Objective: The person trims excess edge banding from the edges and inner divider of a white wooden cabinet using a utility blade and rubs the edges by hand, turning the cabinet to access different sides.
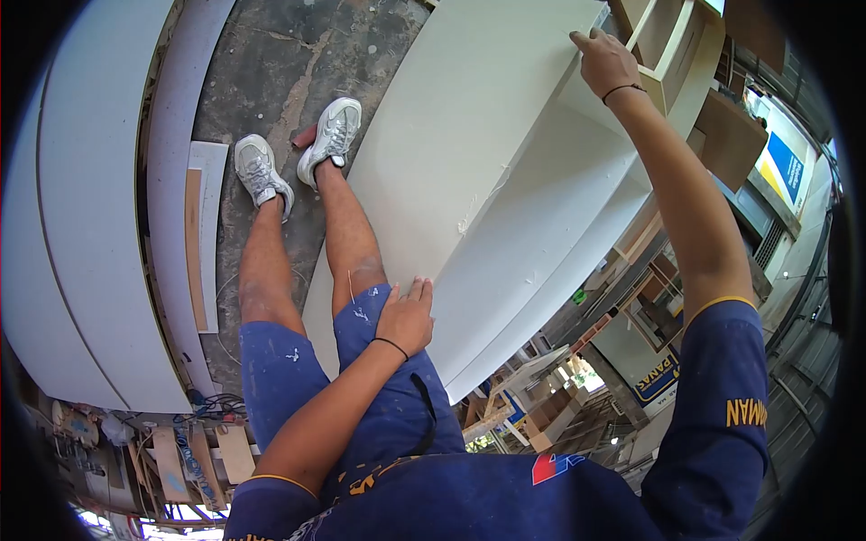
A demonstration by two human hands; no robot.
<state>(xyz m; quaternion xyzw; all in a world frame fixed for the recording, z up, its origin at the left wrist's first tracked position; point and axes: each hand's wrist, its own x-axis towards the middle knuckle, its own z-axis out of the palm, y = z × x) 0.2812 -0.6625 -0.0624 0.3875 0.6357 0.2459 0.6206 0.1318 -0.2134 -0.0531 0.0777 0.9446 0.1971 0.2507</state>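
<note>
A long cream-white panel (pixel 451 117) runs diagonally in front of me, forming the top of a white cabinet-like piece with a recessed side (pixel 550 198). My left hand (pixel 408 317) lies flat by the panel's near edge, beside my right thigh, fingers stretched out onto the surface. At the panel's far corner is my right hand (pixel 608 63), its fingers curled and their tips at the edge; whatever they may pinch is too small to make out. Thin white shavings (pixel 466 215) cling along the panel's edge between the two hands.
More white panels (pixel 90 207) stand to the left, with a narrow board (pixel 195 243) on the concrete floor (pixel 257 72). A reddish block (pixel 305 137) lies by my right shoe. Wooden frames (pixel 663 45) are beyond my right hand. Cables (pixel 216 404) lie at lower left.
</note>
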